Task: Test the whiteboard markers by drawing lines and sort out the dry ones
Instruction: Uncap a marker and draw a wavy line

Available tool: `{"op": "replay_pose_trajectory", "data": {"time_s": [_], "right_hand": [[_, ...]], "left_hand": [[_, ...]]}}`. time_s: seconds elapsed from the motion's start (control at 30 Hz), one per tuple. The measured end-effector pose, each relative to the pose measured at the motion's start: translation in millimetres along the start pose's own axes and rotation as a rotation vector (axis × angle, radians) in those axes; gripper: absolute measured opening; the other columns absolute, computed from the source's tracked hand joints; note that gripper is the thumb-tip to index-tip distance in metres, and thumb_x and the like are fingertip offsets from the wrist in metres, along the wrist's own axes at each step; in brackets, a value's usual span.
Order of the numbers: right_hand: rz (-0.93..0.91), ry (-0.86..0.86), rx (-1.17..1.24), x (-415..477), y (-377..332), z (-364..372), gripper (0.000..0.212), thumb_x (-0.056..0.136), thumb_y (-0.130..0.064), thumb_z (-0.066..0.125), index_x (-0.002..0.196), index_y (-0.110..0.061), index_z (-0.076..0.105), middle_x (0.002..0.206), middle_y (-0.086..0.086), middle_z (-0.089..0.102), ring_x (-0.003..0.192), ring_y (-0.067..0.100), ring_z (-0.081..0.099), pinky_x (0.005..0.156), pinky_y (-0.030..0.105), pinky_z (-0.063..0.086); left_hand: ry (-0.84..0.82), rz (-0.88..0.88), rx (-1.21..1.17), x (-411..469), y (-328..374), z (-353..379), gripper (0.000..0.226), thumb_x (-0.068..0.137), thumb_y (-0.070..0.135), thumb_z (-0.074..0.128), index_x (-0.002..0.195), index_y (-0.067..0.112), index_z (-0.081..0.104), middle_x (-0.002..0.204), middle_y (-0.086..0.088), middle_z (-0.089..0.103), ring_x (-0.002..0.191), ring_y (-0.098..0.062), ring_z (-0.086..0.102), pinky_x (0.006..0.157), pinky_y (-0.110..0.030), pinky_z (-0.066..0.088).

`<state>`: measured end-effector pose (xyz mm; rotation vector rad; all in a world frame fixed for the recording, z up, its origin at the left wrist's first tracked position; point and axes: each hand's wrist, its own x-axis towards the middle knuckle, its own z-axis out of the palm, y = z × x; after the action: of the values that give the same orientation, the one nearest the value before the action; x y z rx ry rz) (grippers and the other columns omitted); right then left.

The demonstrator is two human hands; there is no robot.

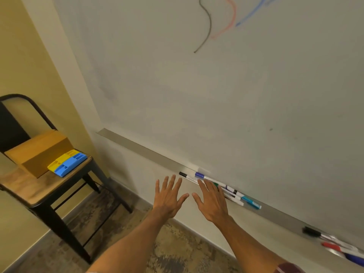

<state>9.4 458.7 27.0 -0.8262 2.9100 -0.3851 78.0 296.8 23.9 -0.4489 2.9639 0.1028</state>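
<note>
Hands: left hand and right hand, arms extended, palms down, fingers spread, holding nothing.
Whiteboard: black, red and blue lines.
Chair: cardboard box, blue-and-yellow plastic pieces.
Marker tray: marker cluster at the right fingertips, contact unclear; more markers far right.

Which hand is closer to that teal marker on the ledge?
Right. The right hand is spread open just left of the teal marker. The left hand, also open, is farther left still, on the far side of the right hand.
</note>
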Motion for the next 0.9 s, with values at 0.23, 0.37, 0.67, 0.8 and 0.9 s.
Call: {"op": "replay_pose_trajectory", "data": {"time_s": [0.23,0.37,0.67,0.8,0.9], "right_hand": [[-0.031,-0.062,0.026,51,-10,18,0.092,0.077,-0.074,-0.012,0.150,-0.027,0.020,0.154,0.000,0.029,0.142,0.018,0.024,0.117,0.038,0.017],[-0.045,-0.070,0.032,69,-13,28,0.060,0.097,-0.055,0.029,0.148,-0.025,0.025,0.149,0.002,0.037,0.139,0.019,0.030,0.116,0.036,0.022],[0.046,-0.009,-0.034,89,-27,52,0.056,0.084,-0.047,0.064,0.129,-0.014,0.056,0.120,0.007,0.063,0.110,0.024,0.060,0.089,0.037,0.051],[0.132,0.073,-0.058,94,-39,59,0.047,0.069,-0.033,0.082,0.109,-0.012,0.068,0.096,0.006,0.069,0.087,0.023,0.066,0.073,0.035,0.057],[0.172,0.162,-0.058,104,-44,58,0.035,0.064,-0.019,0.087,0.095,-0.016,0.070,0.087,0.003,0.064,0.079,0.022,0.062,0.065,0.033,0.055]], "left_hand": [[-0.036,-0.020,-0.041,53,-17,-1,0.094,0.070,0.076,-0.019,0.154,0.035,-0.010,0.163,0.001,-0.014,0.149,-0.027,-0.013,0.111,-0.051,-0.021],[-0.066,-0.017,-0.054,73,-25,0,0.089,0.075,0.075,-0.013,0.154,0.035,-0.008,0.163,0.001,-0.014,0.150,-0.027,-0.013,0.114,-0.052,-0.018],[-0.095,0.065,-0.063,109,-51,31,0.093,0.074,0.076,-0.023,0.155,0.033,-0.006,0.163,0.001,-0.014,0.149,-0.026,-0.017,0.114,-0.052,-0.018],[-0.089,0.141,-0.034,111,-60,41,0.105,0.064,0.074,-0.035,0.155,0.032,-0.005,0.163,0.000,-0.010,0.149,-0.026,-0.014,0.111,-0.052,-0.022],[-0.102,0.184,-0.023,117,-68,33,0.085,0.082,0.070,-0.015,0.156,0.028,-0.002,0.164,0.001,-0.003,0.151,-0.025,-0.005,0.113,-0.053,-0.017]]}}
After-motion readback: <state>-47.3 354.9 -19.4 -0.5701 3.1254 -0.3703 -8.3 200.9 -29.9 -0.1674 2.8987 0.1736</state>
